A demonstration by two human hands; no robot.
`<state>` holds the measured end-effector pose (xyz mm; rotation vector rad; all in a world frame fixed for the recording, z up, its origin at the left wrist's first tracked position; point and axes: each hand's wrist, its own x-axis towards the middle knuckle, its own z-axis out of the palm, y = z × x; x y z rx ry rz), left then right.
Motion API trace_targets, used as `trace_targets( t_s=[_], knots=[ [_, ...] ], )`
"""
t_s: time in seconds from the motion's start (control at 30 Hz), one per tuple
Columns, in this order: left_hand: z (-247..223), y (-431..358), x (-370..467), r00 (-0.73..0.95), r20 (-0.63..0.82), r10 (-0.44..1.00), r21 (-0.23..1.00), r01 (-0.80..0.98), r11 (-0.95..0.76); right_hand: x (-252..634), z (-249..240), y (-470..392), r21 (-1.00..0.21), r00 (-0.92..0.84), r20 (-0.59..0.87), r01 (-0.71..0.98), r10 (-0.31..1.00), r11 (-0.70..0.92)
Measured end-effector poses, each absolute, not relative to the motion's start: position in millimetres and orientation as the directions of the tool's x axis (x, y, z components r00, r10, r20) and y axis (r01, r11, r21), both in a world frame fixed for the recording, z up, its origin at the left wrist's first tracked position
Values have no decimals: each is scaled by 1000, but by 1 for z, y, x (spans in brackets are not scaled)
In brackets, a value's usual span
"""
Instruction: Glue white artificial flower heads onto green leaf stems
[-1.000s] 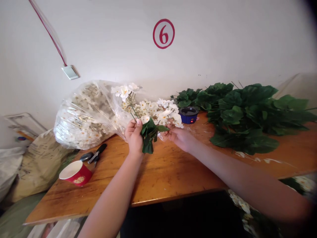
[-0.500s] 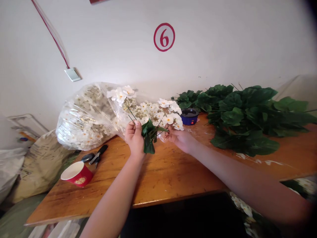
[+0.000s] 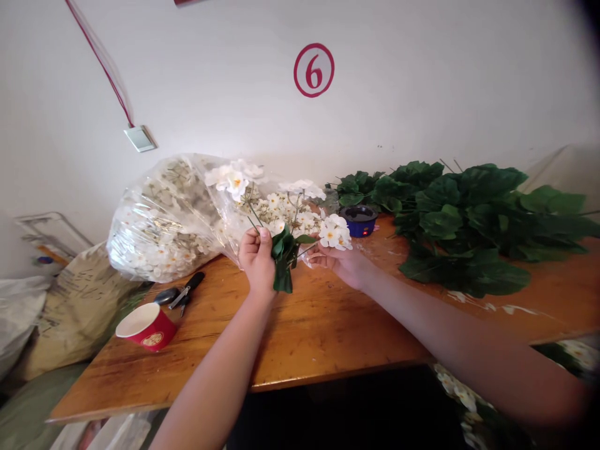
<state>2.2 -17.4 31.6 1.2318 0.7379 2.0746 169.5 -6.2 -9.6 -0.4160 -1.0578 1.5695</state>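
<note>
My left hand [image 3: 257,257] is closed, thumb over fingers, around the thin stems of an artificial flower spray. Dark green leaves [image 3: 283,257] hang beside that hand, and white blossoms [image 3: 235,179] with orange-yellow centres rise above it. My right hand [image 3: 340,259] has its fingers pinched at a thin stem joined to the spray. A white flower head [image 3: 335,232] stands right over those fingers and partly hides them. Another white flower head [image 3: 304,189] sits between the hands, farther back.
A clear plastic bag [image 3: 154,212] of white flowers lies at the back left of the wooden table [image 3: 328,337]. A red paper cup [image 3: 154,334] and a dark-handled tool [image 3: 191,286] are at left. A blue pot [image 3: 360,226] with a red light stands before piled green leaves [image 3: 469,206].
The white flower heads by my right hand have spread apart, one staying over the fingers and one farther left and up. The blossoms above my left hand have turned. Both hands barely moved.
</note>
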Motion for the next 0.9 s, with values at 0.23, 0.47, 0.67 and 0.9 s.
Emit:
trace_targets(
  t_s=[0.23,0.47,0.67,0.9],
  knots=[
    [31,-21,6,-219,540,813,759,-290,-583,170,-8,-7,-808,-305,344,-578,888,114],
    [35,-20,7,-194,474,859,766,-390,-511,170,-3,-15,-821,-271,421,-520,866,236],
    [33,-21,4,-310,534,786,698,-362,-617,176,-4,-15,-818,-305,486,-488,819,304],
    [25,-25,9,-393,657,644,644,-151,-750,177,-14,-6,-812,-248,548,-386,799,437]
  ],
)
